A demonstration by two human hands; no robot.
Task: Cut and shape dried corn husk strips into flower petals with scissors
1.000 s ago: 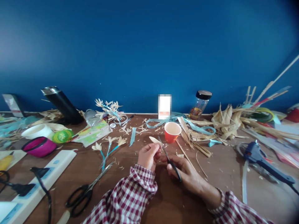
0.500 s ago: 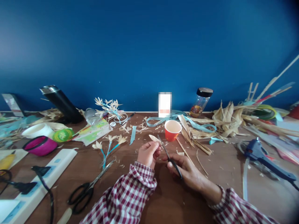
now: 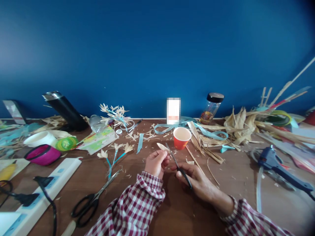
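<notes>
Between its thumb and fingers my left hand [image 3: 157, 163] pinches a small pale petal-shaped piece of corn husk [image 3: 162, 147], whose pointed tip sticks out up and left. My right hand [image 3: 195, 178] grips a pair of scissors [image 3: 181, 168] with black handles. The blades point up and left, right beside the husk piece; I cannot tell whether they touch it. Just beyond stands an orange-red paper cup [image 3: 182, 139]. To the left lie husk flowers [image 3: 115, 154] on blue stems, and a second, larger pair of scissors [image 3: 92, 200] rests below them.
A white power strip [image 3: 52, 186] with plugs lies at the left, near a magenta round pouch [image 3: 43, 154] and a black flask [image 3: 65, 109]. At the right are a blue glue gun [image 3: 280, 167], dried husks [image 3: 238, 124] and a lidded jar [image 3: 212, 106]. Husk scraps litter the brown table.
Both hands keep almost the same pose, with the husk piece and scissors in place. The view has shifted very slightly.
</notes>
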